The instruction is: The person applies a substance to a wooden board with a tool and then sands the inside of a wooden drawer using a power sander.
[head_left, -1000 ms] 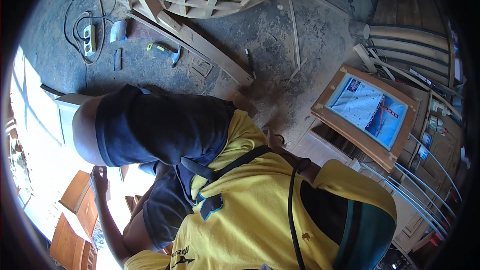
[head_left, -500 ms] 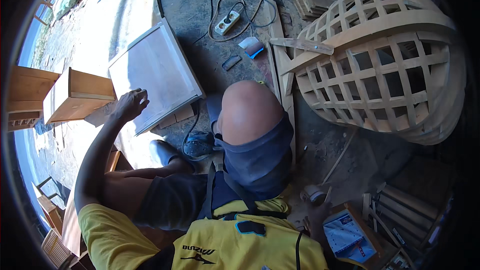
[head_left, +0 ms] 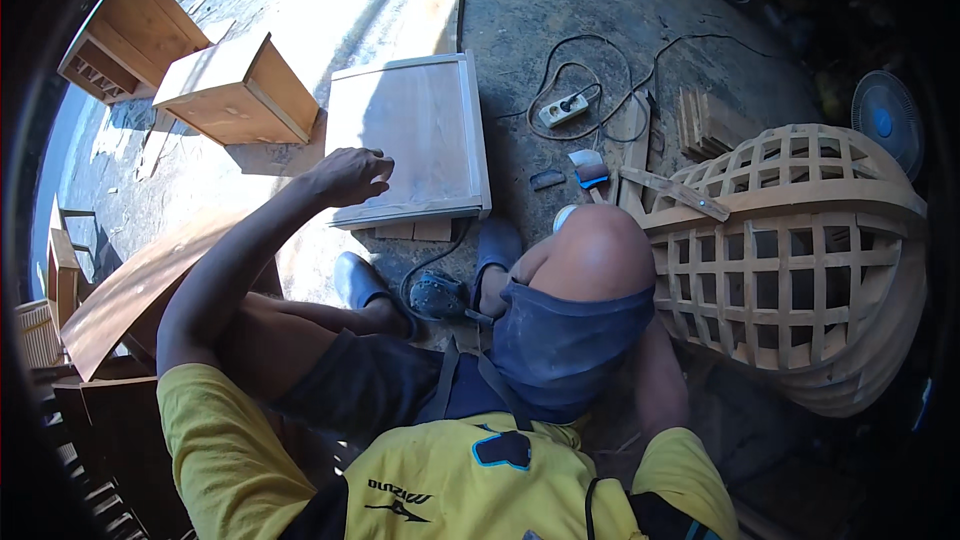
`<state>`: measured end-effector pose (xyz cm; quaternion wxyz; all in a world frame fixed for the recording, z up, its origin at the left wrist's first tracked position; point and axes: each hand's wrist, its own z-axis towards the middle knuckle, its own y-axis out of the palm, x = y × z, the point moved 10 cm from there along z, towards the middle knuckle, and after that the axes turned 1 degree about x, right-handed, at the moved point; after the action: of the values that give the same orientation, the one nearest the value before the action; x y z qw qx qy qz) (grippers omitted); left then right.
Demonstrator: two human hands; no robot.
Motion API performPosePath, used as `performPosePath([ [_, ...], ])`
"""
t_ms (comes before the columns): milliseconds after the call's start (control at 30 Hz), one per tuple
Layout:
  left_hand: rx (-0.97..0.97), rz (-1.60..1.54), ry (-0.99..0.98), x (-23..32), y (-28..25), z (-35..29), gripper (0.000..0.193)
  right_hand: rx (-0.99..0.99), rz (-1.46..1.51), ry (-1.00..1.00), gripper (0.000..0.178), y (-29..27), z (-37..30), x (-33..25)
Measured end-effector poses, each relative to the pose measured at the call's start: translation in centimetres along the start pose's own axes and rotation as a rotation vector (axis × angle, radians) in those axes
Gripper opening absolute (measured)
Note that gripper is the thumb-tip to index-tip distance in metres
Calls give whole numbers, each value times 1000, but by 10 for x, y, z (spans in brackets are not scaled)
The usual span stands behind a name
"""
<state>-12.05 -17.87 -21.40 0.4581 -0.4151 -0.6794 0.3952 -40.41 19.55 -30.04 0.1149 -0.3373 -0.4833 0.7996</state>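
My left hand [head_left: 350,178] is over the near left part of a framed wooden panel [head_left: 415,140], its fingers loosely bent with a gap at the thumb and nothing visible between them. Whether it touches the surface I cannot tell. The panel lies flat on wood pieces [head_left: 415,231], half in sunlight. My right forearm [head_left: 660,380] reaches forward beside my raised knee, which hides the hand. Part of a round white thing [head_left: 564,217] shows at the knee's far left side; what holds it, if anything, is hidden. A dark corded power tool [head_left: 437,295] sits between my feet.
A large wooden lattice frame [head_left: 770,260] stands at the right, with a fan [head_left: 887,127] behind it. A power strip [head_left: 563,110] and looped cable lie on the floor beyond the panel. Wooden cabinets [head_left: 235,100] stand at the left. Beyond my knee lies a small brown-and-blue piece [head_left: 590,172].
My view has swung, shifting the scene rightward. My right hand, earlier low at the right by a round container, has moved forward behind the knee. My left hand stays over the panel.
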Motion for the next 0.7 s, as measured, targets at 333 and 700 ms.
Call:
performPosePath([
  [333,-41,-38,40,67,-1,1,27,-687,-317,-270,122,155,73,-59],
  [700,157,-260,82,145,138,157,97,-214,974,649,50,96,22,19],
])
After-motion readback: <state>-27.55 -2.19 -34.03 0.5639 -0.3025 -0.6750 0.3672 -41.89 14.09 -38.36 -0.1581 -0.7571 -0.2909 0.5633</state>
